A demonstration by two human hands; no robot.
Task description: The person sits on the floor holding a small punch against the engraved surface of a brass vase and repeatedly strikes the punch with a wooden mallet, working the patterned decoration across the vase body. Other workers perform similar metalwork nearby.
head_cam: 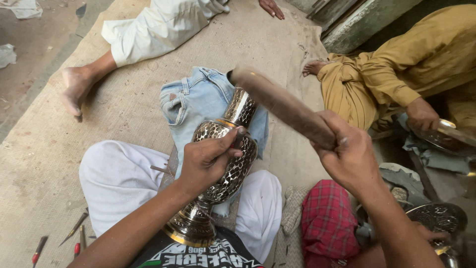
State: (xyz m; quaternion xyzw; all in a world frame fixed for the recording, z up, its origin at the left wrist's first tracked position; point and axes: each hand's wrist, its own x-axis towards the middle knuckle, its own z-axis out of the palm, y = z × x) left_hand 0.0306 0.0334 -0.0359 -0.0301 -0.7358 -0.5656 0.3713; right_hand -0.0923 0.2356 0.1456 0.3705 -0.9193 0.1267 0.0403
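Observation:
A shiny engraved metal vase [224, 168] lies tilted across my lap, its neck resting on folded blue jeans [196, 101]. My left hand [206, 160] rests on the vase's belly, fingers pinched around a small thin tool pressed against the metal. My right hand [347, 154] grips a thick wooden stick [280, 101], raised above the vase's neck and blurred by motion.
I sit on a burlap mat [124, 114]. Several chisels [74, 233] lie at my lower left. A person in white [153, 30] sits ahead. Another in mustard clothes [396, 69] works a metal piece at right. A red checked cloth [327, 221] and an engraved tray [439, 218] lie nearby.

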